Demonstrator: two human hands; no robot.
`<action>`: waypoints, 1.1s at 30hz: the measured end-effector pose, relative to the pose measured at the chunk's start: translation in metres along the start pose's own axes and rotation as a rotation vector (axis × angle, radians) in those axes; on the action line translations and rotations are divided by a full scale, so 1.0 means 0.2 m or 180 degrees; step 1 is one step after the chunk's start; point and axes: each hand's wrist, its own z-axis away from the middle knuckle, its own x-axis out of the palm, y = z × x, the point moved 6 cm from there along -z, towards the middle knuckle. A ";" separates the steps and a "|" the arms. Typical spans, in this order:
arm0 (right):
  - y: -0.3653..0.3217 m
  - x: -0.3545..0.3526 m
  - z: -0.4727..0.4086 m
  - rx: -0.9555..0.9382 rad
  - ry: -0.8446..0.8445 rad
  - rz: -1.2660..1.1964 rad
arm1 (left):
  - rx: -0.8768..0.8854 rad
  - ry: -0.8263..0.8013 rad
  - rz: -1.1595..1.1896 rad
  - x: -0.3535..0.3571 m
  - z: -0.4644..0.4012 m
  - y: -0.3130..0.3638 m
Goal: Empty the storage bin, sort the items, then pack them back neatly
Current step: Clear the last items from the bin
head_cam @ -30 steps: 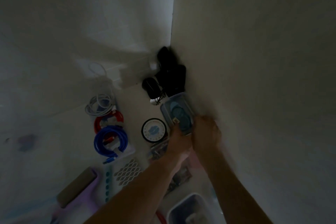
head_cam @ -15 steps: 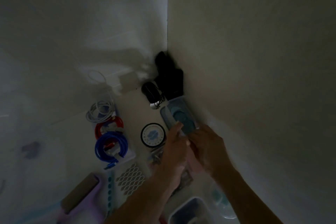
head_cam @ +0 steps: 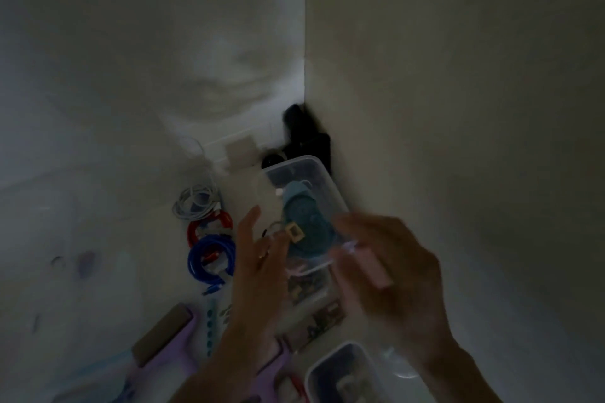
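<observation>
In the dim head view a small clear plastic container is raised off the floor near the corner of two walls. A blue oval item and a small yellow-framed tag lie inside it. My right hand, blurred, grips the container's near right corner. My left hand is at its left side with fingers stretched out, touching the wall of the container. A second clear bin with dark contents stands at the bottom edge.
Sorted items lie on the pale floor: a white cable coil, a red coil, a blue coil, black items in the corner, printed packets, a purple-handled lint roller. A wall rises close on the right.
The clear container has come up off the floor and nearer to the camera. My left hand has spread open at its side, and the black-rimmed round disc is now hidden behind it.
</observation>
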 end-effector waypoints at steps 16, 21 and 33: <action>1.02 0.92 -0.03 0.1654 -0.2302 0.2173 | -0.0266 0.0228 0.0117 -0.31 0.05 -0.04; 0.98 0.88 -0.05 0.1640 -0.2129 0.1883 | -0.0326 0.0223 0.0095 -0.34 0.08 -0.05; 0.13 0.11 -0.13 0.1498 -0.0405 0.0113 | -0.0350 0.0054 0.0150 -0.45 0.22 -0.02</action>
